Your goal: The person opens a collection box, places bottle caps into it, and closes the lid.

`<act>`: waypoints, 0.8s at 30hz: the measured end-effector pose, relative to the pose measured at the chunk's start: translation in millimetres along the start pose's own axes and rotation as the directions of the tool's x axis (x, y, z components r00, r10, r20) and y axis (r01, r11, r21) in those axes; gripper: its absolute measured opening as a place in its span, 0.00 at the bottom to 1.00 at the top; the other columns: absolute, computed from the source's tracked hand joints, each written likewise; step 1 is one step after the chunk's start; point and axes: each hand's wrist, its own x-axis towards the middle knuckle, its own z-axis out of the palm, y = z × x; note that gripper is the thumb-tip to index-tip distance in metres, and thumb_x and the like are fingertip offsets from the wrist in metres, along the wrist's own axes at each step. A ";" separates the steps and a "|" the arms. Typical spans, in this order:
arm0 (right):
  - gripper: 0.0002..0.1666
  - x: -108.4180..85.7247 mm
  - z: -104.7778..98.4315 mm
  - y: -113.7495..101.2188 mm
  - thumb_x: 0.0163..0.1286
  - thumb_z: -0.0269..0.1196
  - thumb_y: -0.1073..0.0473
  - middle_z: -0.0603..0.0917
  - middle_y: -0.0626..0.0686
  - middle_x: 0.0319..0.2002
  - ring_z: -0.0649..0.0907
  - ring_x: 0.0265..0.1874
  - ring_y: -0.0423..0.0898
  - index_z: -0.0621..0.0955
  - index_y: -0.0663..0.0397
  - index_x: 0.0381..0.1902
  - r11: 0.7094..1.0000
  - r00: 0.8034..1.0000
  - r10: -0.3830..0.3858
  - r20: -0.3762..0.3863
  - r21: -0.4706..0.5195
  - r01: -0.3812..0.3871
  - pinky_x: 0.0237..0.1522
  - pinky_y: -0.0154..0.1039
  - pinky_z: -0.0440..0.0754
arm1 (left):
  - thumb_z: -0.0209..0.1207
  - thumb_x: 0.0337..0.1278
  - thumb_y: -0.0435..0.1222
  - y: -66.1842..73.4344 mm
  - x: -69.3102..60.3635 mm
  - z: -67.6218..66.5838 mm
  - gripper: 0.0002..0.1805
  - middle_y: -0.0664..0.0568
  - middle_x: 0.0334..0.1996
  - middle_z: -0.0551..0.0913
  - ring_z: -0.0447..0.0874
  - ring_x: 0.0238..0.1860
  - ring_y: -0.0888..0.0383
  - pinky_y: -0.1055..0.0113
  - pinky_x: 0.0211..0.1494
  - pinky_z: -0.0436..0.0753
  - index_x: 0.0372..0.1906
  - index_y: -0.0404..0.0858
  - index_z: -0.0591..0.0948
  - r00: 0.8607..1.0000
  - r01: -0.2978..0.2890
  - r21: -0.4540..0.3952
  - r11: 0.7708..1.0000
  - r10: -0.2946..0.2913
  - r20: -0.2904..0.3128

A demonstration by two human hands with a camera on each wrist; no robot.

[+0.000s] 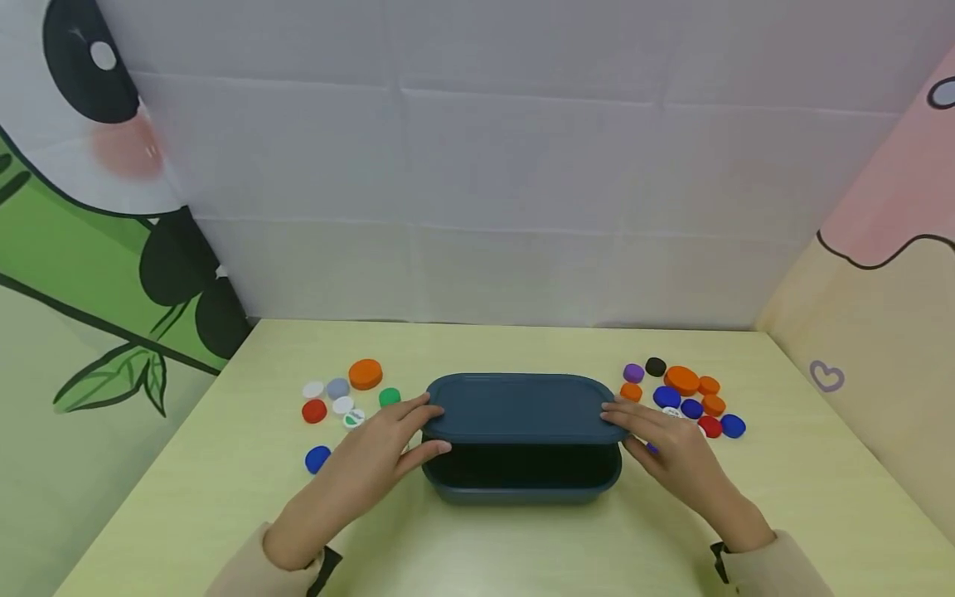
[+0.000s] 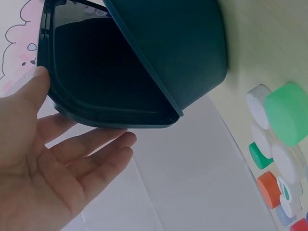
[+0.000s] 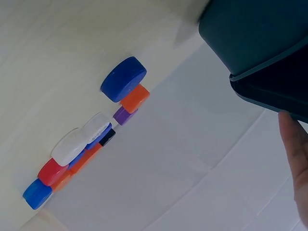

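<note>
A dark blue oval-ended lid (image 1: 522, 406) is tilted over a matching dark box (image 1: 522, 497), its front edge raised. Its far edge meets the box's rim in the left wrist view, where the lid's hollow underside shows. My left hand (image 1: 373, 456) pinches the lid's left end, thumb at the near edge and fingers over the top. At the other end my right hand (image 1: 675, 456) holds the lid likewise; only part of this hand (image 3: 298, 163) appears in the right wrist view. The box's interior is dark, so its contents cannot be made out.
Several loose bottle caps lie left of the box, including an orange cap (image 1: 366, 374) and a blue cap (image 1: 317, 458). Another cluster lies on the right, with a large orange cap (image 1: 682, 380) and a black cap (image 1: 656, 366). A pale wall (image 1: 477, 207) stands behind the table.
</note>
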 end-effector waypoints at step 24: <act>0.24 28.8 4.1 25.1 0.44 0.65 0.78 0.86 0.54 0.35 0.86 0.28 0.47 0.81 0.57 0.41 0.991 0.993 0.023 -0.119 0.135 -0.006 0.33 0.23 0.78 | 0.62 0.50 0.31 -40.8 52.9 7.0 0.15 0.51 0.42 0.84 0.82 0.43 0.55 0.61 0.47 0.80 0.46 0.38 0.80 0.991 -0.119 -0.052 0.992 0.115 -0.072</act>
